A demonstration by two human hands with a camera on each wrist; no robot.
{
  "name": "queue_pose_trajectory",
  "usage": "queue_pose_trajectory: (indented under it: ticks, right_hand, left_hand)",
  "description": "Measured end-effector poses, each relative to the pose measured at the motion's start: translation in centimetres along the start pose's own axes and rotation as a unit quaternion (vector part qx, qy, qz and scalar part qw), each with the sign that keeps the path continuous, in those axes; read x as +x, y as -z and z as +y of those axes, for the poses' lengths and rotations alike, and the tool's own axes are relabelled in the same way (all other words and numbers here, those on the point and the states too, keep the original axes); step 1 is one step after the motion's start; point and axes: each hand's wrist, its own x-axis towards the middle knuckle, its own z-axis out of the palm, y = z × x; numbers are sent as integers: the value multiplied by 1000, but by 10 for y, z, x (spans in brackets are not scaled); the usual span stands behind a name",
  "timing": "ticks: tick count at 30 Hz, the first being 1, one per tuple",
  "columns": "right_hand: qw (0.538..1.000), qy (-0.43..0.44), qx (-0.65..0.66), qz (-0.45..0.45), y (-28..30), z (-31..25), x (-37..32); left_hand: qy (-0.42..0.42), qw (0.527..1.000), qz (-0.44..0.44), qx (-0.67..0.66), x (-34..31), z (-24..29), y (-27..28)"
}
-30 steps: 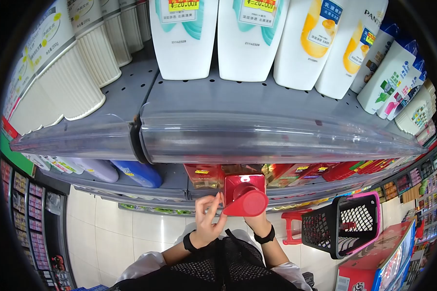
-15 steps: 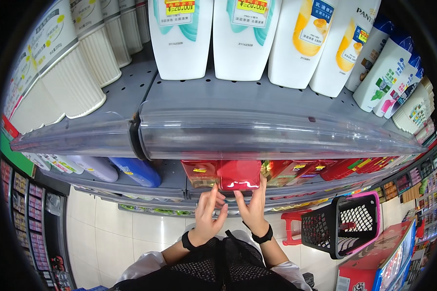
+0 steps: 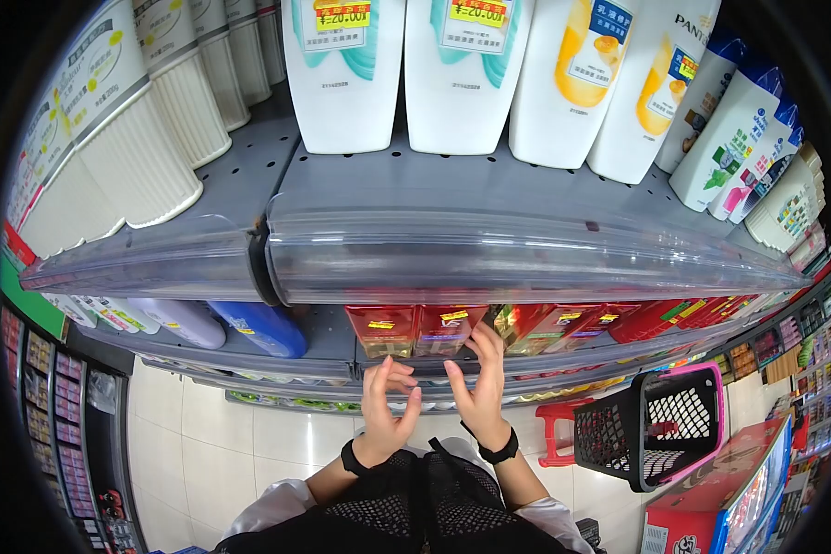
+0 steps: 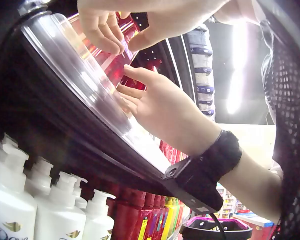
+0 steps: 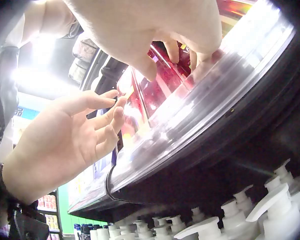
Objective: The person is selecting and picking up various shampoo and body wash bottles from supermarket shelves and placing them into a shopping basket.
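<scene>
In the head view, two red bottles with yellow price tags, a left one and a right one, stand side by side on the lower shelf. My right hand has its fingertips at the front right of the right bottle; whether they touch it I cannot tell. Below the left bottle, my left hand is held with relaxed, slightly bent fingers and nothing in them. In the right wrist view, the right hand reaches over the clear shelf lip with bent fingers near the red packaging.
White bottles line the upper shelf behind a clear guard. A blue bottle stands left on the lower shelf, more red bottles at its right. A black basket stands at the right. White pump bottles are underneath.
The red bottle in hand has moved up onto the lower shelf, and now stands upright, label outward. Both hands have come away from it slightly, and the left hand is lower.
</scene>
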Motion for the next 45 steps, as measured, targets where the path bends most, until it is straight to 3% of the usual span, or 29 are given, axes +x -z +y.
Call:
queue_pose_trajectory:
  ticks: [8, 12, 17, 20, 22, 23, 25, 27, 31, 33, 37, 41, 45]
  right_hand:
    - [999, -2, -41, 2, -1, 4, -4]
    - [996, 13, -89, -17, 6, 1, 4]
    - [981, 88, -162, 56, 23, 23, -17]
    - [970, 34, -227, 78, 48, 36, -40]
    - [952, -149, -267, -18, 73, 40, -58]
    - [945, -157, -287, 11, 82, 52, -79]
    - [858, -288, -408, -119, 100, 88, -147]
    - [746, -504, -398, -177, 114, 100, -213]
    - [698, -639, -309, -95, 143, 126, -377]
    - [686, -655, -315, -28, 144, 119, -464]
    - [588, -776, -181, -141, 145, 108, -592]
    - [602, -787, -131, -39, 167, 96, -670]
    - [681, -687, -166, 190, 216, 66, -699]
  left_hand:
    - [8, 1000, 5, -17, 2, -11, 7]
    - [-10, 997, -59, -40, 6, -9, 0]
    - [-12, 986, -137, -95, 9, -15, -31]
    - [-14, 957, -247, -151, 13, -24, -61]
    - [-1, 934, -314, -171, 14, -26, -84]
    - [6, 920, -353, -172, 16, -26, -94]
    - [21, 896, -401, -191, 9, -30, -116]
    - [49, 881, -428, -197, 5, -33, -136]
    - [16, 859, -483, -167, -6, -33, -169]
    - [-19, 850, -502, -159, -9, -24, -187]
    - [-91, 848, -503, -144, -24, 13, -231]
    - [-98, 837, -515, -156, -65, 75, -292]
    - [-136, 814, -537, -173, -135, 125, -378]
